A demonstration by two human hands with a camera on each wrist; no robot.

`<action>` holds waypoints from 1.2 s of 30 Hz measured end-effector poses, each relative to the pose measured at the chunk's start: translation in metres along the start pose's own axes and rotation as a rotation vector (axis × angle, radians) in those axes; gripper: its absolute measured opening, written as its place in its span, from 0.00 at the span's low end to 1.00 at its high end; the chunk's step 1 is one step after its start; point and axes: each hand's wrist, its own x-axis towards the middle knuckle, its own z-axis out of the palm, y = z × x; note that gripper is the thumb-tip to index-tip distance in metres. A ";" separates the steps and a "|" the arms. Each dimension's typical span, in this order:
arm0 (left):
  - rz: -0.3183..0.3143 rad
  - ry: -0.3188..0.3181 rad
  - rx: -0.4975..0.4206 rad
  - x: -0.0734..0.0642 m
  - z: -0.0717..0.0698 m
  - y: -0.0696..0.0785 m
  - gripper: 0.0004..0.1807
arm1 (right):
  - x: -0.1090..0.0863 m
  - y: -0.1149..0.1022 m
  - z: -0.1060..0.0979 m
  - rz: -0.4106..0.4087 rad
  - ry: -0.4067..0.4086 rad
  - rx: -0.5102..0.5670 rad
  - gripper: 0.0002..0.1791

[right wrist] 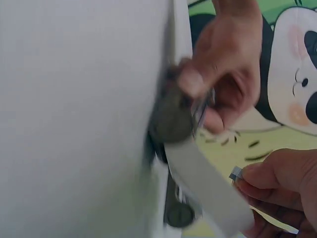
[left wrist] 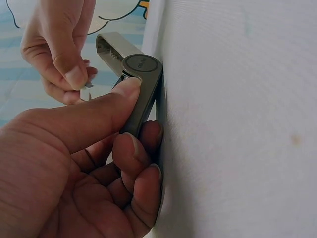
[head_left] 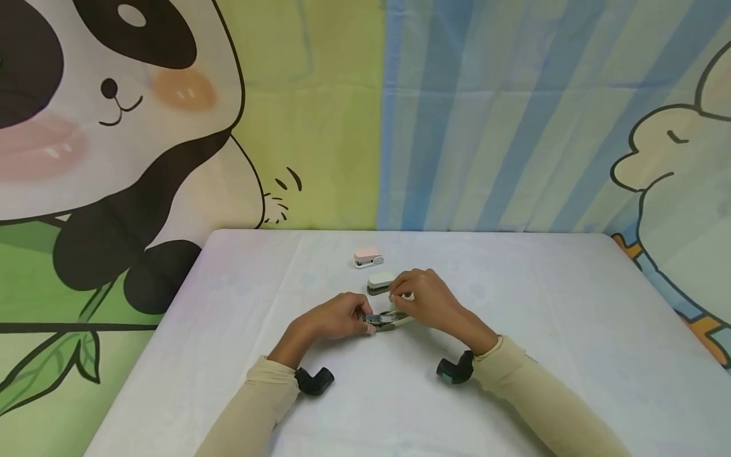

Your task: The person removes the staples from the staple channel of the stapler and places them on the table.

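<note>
My left hand (head_left: pixel 339 316) grips the dark grey-green base of an opened stapler (left wrist: pixel 142 67) low over the table, its thumb pressing along the metal channel. The stapler's pale lid (right wrist: pixel 208 186) is swung far back on its round hinge. Above the stapler, my right hand (head_left: pixel 427 299) pinches a short strip of staples (right wrist: pixel 236 173) between thumb and fingertips, apart from the channel. Just behind the hands stands a second stapler (head_left: pixel 378 283) with a white top and dark base, partly hidden by the right hand.
Farther back on the white-covered table (head_left: pixel 514 292) sits a small pink-and-white stapler (head_left: pixel 368 257). A cloth with a panda and blue stripes (head_left: pixel 491 114) hangs behind the table's far edge. Each wrist wears a black camera (head_left: pixel 314 381).
</note>
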 end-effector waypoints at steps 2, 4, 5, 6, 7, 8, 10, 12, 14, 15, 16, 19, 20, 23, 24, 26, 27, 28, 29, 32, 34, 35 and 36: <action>-0.006 -0.001 0.001 0.000 -0.001 0.001 0.10 | 0.001 0.010 -0.008 0.030 0.034 -0.015 0.03; -0.011 0.001 0.004 -0.001 -0.002 0.001 0.10 | 0.004 0.020 -0.016 0.077 0.055 -0.016 0.03; -0.012 0.002 0.006 -0.001 -0.003 0.001 0.10 | 0.005 0.026 -0.019 0.098 0.064 -0.020 0.03; -0.011 0.003 0.007 -0.002 -0.003 0.000 0.10 | 0.007 0.033 -0.020 0.112 0.069 -0.025 0.04; -0.011 0.004 0.009 -0.002 -0.004 0.000 0.10 | 0.009 0.039 -0.022 0.123 0.074 -0.026 0.04; -0.008 0.005 0.011 -0.002 -0.004 -0.001 0.09 | 0.010 0.045 -0.024 0.136 0.070 -0.027 0.04; -0.005 0.003 0.015 -0.003 -0.004 -0.001 0.10 | 0.013 0.054 -0.025 0.171 0.053 -0.018 0.04; -0.004 0.002 0.022 -0.004 -0.004 -0.001 0.10 | 0.017 0.061 -0.025 0.205 0.021 -0.007 0.05; -0.008 0.004 0.027 -0.004 -0.004 0.000 0.10 | 0.021 0.068 -0.024 0.236 -0.015 0.007 0.05; -0.010 0.006 0.029 -0.004 -0.004 0.000 0.10 | 0.024 0.071 -0.023 0.249 -0.029 0.014 0.06; -0.013 0.009 0.032 -0.005 -0.004 0.000 0.10 | 0.028 0.074 -0.022 0.257 -0.042 0.017 0.06; -0.020 0.017 0.030 -0.005 -0.005 0.001 0.10 | 0.037 0.083 -0.019 0.270 -0.072 0.018 0.06; -0.017 0.020 0.030 -0.005 -0.005 0.001 0.10 | 0.040 0.085 -0.018 0.277 -0.082 0.011 0.06; -0.006 0.014 0.029 -0.004 -0.004 -0.001 0.10 | 0.049 0.090 -0.018 0.317 -0.124 -0.015 0.06; -0.005 0.010 0.031 -0.003 -0.003 -0.001 0.10 | 0.051 0.092 -0.017 0.327 -0.141 -0.028 0.06; -0.003 0.006 0.037 -0.003 -0.002 -0.002 0.10 | 0.056 0.095 -0.017 0.356 -0.170 -0.045 0.07; -0.004 0.006 0.035 -0.003 -0.001 -0.002 0.10 | 0.057 0.096 -0.017 0.370 -0.179 -0.048 0.07; -0.006 0.007 0.038 -0.002 -0.001 -0.002 0.10 | 0.059 0.097 -0.017 0.383 -0.187 -0.053 0.08; -0.005 0.009 0.037 -0.002 0.000 -0.002 0.10 | 0.061 0.098 -0.017 0.397 -0.195 -0.056 0.07; 0.000 0.010 0.026 -0.002 0.002 -0.001 0.10 | 0.063 0.101 -0.017 0.451 -0.215 -0.075 0.06; 0.001 0.005 0.017 -0.002 0.003 0.000 0.10 | 0.062 0.104 -0.018 0.487 -0.229 -0.083 0.06; -0.001 0.001 0.013 -0.002 0.003 0.000 0.10 | 0.062 0.105 -0.017 0.499 -0.232 -0.087 0.05; -0.007 0.000 0.011 -0.002 0.003 0.001 0.10 | 0.061 0.105 -0.017 0.510 -0.229 -0.084 0.05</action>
